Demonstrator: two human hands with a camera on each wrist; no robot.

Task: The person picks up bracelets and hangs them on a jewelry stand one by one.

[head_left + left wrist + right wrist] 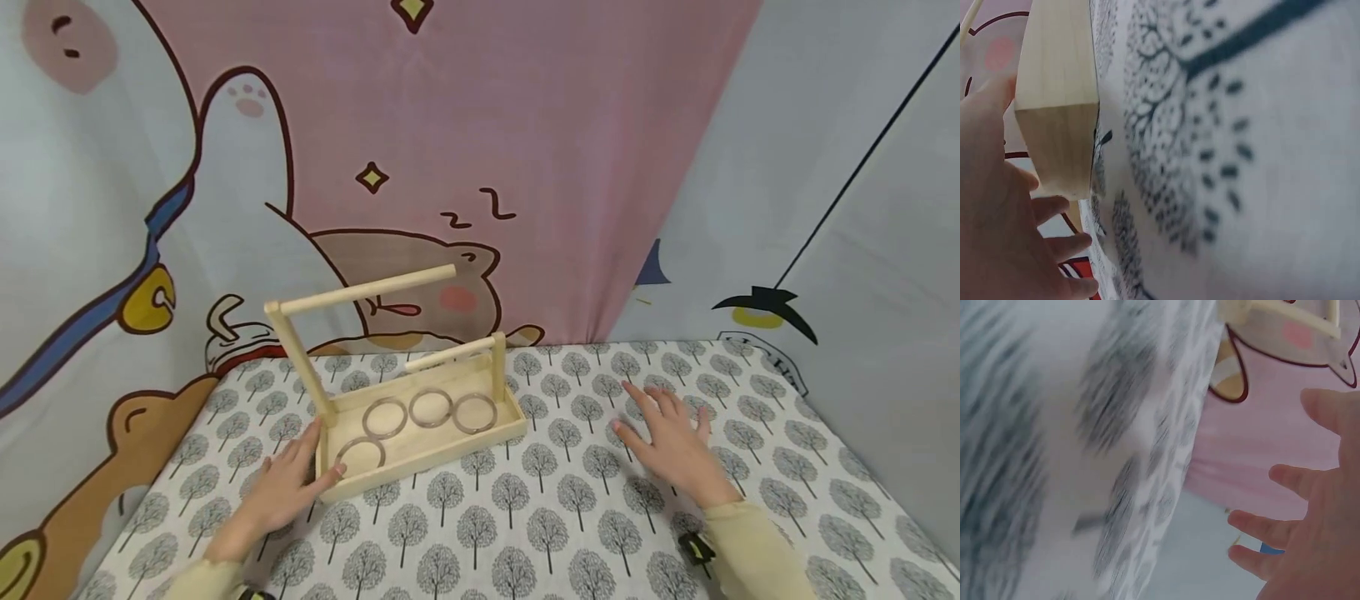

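A pale wooden tray (pixel 423 444) stands on the table left of centre, with several clear rings (pixel 386 418) lying inside it. From its left end rises a tall post with a long bar (pixel 367 289); a shorter post with a short bar (pixel 450 353) stands at the right end. My left hand (pixel 288 479) is at the tray's left end, thumb over the front corner and the other fingers along the end. Up close, the left wrist view shows the tray corner (pixel 1063 144) beside those extended fingers. My right hand (pixel 675 446), fingers spread and holding nothing, is right of the tray, over the cloth.
A white tablecloth (pixel 510 533) printed with grey trees covers the table. Behind it hangs a pink and pale cartoon curtain (pixel 585 167), close behind the tray. Pale fabric (pixel 862 208) also hangs along the right side.
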